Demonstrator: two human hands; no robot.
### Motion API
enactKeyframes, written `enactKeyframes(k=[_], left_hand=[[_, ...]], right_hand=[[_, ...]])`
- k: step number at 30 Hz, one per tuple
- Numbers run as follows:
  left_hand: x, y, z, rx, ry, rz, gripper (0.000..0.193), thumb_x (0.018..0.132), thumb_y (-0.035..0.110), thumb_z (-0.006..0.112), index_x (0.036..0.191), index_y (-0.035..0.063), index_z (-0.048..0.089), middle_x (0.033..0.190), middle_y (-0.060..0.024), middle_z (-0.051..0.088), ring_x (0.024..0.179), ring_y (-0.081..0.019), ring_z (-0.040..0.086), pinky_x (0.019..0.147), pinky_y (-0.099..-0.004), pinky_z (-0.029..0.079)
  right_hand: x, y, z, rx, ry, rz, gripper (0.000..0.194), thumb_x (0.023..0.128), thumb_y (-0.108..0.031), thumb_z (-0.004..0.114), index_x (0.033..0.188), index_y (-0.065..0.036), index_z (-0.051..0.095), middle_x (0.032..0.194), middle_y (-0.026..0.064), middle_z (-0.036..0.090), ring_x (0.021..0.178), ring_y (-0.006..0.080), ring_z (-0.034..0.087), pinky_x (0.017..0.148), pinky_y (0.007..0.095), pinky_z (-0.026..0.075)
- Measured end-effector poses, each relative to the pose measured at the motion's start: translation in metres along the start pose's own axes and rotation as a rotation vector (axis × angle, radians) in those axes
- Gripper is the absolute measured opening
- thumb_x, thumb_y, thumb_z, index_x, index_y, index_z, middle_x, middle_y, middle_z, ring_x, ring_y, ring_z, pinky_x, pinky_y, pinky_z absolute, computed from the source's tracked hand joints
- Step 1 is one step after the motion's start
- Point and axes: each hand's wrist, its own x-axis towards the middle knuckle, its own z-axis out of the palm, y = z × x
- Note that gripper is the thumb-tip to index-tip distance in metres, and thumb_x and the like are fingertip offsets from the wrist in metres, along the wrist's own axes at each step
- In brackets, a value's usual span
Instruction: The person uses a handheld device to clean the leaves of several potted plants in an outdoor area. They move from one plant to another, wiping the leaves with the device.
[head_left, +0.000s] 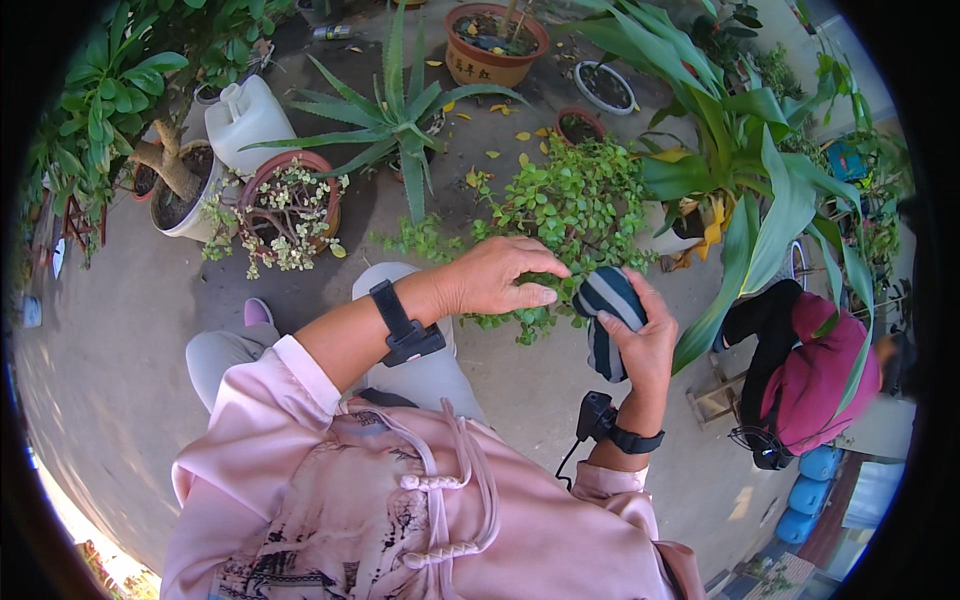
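Observation:
My right hand (646, 337) is closed around a folded dark green and grey striped cloth (611, 300), thumb on one side and fingers on the other. The cloth is beside a bushy small-leaved green plant (574, 199), touching or nearly touching its leaves. To the left, my left hand (517, 276) reaches over the plant's near edge with thumb and forefinger apart. Leaves are close to those fingertips; whether they touch one cannot be told. The plant's own pot is hidden by foliage. Both wrists wear black straps with small devices.
An aloe (405, 127), a pot of pale-leaved succulent (289, 202) and a white plastic jug (247, 124) stand beyond my left arm. A large broad-leaved plant (727, 161) arches at the right. Near it a person in a magenta top (817, 367) sits by a wooden stool (716, 397).

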Motion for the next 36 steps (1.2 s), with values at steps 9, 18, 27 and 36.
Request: enactKeyframes(k=[9,18,27,36], left_hand=[[-0.011,0.010,0.007,-0.006,-0.017,-0.006,0.034,0.081,0.028,0.066,0.107,0.0062,0.065,0.098,-0.0131,0.063,0.094,-0.0308,0.058,0.084,-0.0391,0.046],[-0.019,0.002,0.003,0.003,0.019,-0.007,0.024,0.081,0.025,0.066,0.095,0.0059,0.067,0.088,-0.0106,0.063,0.086,-0.0285,0.059,0.076,-0.0369,0.047],[-0.015,-0.007,-0.010,-0.239,0.109,-0.247,0.024,0.087,0.025,0.061,0.088,0.0023,0.069,0.083,-0.0068,0.065,0.077,-0.0156,0.060,0.073,-0.0290,0.047],[-0.014,-0.010,-0.010,-0.313,0.151,-0.345,0.027,0.088,0.027,0.059,0.090,0.0018,0.069,0.083,-0.0045,0.066,0.077,-0.0108,0.059,0.074,-0.0264,0.047]], right_hand=[[0.021,-0.006,0.029,-0.118,0.065,-0.069,0.058,0.067,-0.008,0.078,0.122,-0.006,0.058,0.109,0.0173,0.063,0.099,0.0319,0.062,0.088,0.0366,0.047],[0.013,0.007,-0.006,0.340,0.173,0.144,0.055,0.077,-0.002,0.071,0.128,0.004,0.051,0.111,0.0090,0.061,0.096,0.0144,0.058,0.085,0.0256,0.047],[0.012,0.047,0.006,0.198,0.004,0.119,0.057,0.070,-0.003,0.077,0.124,-0.002,0.057,0.109,0.0112,0.066,0.096,0.0163,0.061,0.087,0.0294,0.047],[0.003,0.056,-0.008,-0.194,0.354,0.149,0.056,0.069,-0.010,0.077,0.122,-0.004,0.058,0.112,0.0169,0.063,0.098,0.0306,0.063,0.087,0.0357,0.048]])
